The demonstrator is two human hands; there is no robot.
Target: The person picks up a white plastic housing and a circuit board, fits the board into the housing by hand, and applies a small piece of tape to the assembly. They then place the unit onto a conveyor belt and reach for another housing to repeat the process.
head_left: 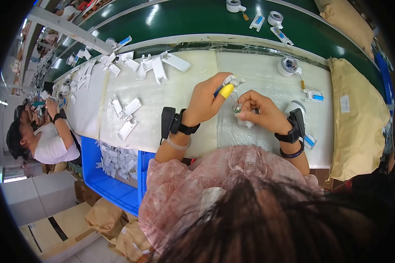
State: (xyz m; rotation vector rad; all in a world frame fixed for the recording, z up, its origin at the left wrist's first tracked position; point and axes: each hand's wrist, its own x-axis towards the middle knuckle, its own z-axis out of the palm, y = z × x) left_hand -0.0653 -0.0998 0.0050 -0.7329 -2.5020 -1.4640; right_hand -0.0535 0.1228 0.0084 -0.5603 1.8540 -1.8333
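Note:
My left hand [207,100], a yellow cover on its thumb, is closed around a small white plastic part [233,80]. A bit of blue shows beside that thumb. Thin dark and reddish wires [235,97] run from there down to a small green circuit board [237,109] by my right fingertips. My right hand [261,109] is closed in a pinch at this board, just above a white rounded piece [245,122]; whether it grips that piece too is hidden. Near my right wrist lie a white round unit [295,106] and a white holder with a blue battery [310,141].
White plastic covers [128,109] lie left on the table, more [158,68] farther back. A round unit with a display [289,65] is wired to a battery holder [314,96]. Beyond runs a green conveyor [184,19]. A blue bin [112,186] stands lower left; a co-worker [52,136] sits at far left.

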